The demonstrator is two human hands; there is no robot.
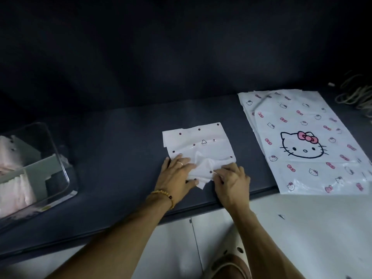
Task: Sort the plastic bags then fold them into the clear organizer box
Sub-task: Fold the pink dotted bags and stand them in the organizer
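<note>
A white plastic bag with dark dots (203, 146) lies partly folded on the dark mat, near its front edge. My left hand (177, 174) lies flat on the bag's near left part, fingers straight, thumb under a folded flap. My right hand (231, 182) pinches the bag's crumpled near edge between thumb and fingers. To the right lies a stack of flat white cat-print bags with pink bows (302, 141). The clear organizer box (58, 158) stands at the far left, with grey dividers and pale pink folded bags inside.
The dark mat (120, 158) ends in a front edge just below my wrists, with white floor beyond. A tangle of pale cords (356, 95) lies at the far right. A sandalled foot (231, 264) shows at the bottom.
</note>
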